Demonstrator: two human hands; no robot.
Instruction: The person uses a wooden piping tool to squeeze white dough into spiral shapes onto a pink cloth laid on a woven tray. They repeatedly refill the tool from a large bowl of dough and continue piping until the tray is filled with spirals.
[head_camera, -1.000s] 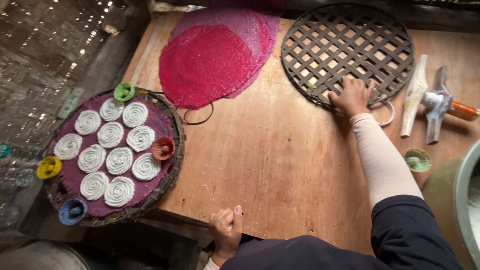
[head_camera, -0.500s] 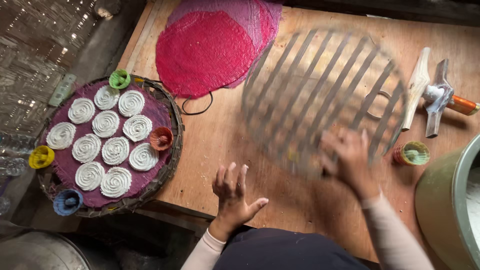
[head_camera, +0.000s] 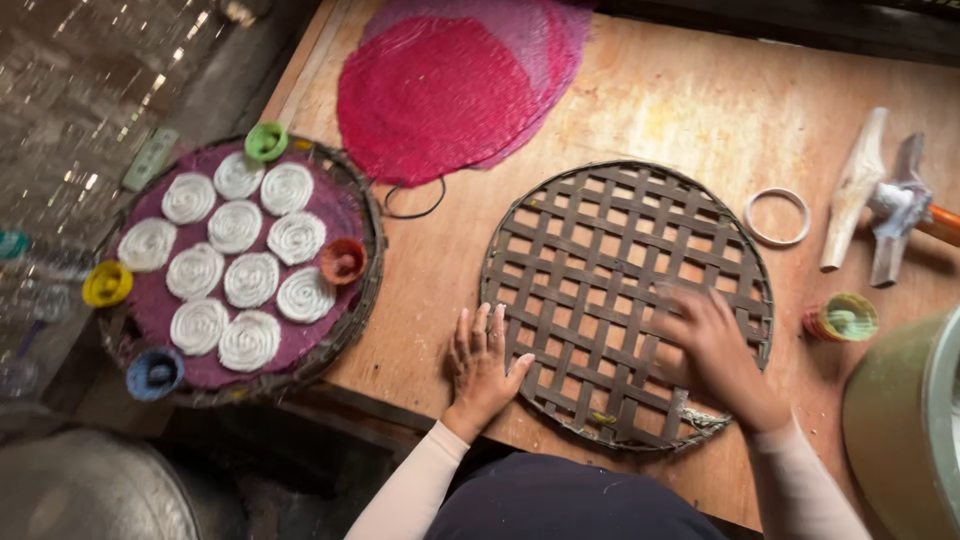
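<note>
The wooden worktop carries everything here, and the step in hand looks like settling the round woven lattice tray flat in front of the person, close to the near edge. The tray lies level on the boards, well apart from the filled tray to the left. It is a dark, open lattice of flat bamboo-like strips crossing in a loose weave, bound by a thicker rim that looks frayed at the near right side; bare wood shows through every gap, and nothing lies on it.

The right hand rests on top of the lattice near its right side, fingers spread and flat, blurred by motion; its grip is apart, pressing rather than clasping. The left hand lies palm down on the worktop, its thumb touching the tray's left rim, grip likewise apart and holding nothing.

Judging from this, the next move calls for a liner on the bare lattice: the pink mesh mats lie beyond it, near the far edge. The filled tray shows such a mat bearing white noodle coils.
</note>
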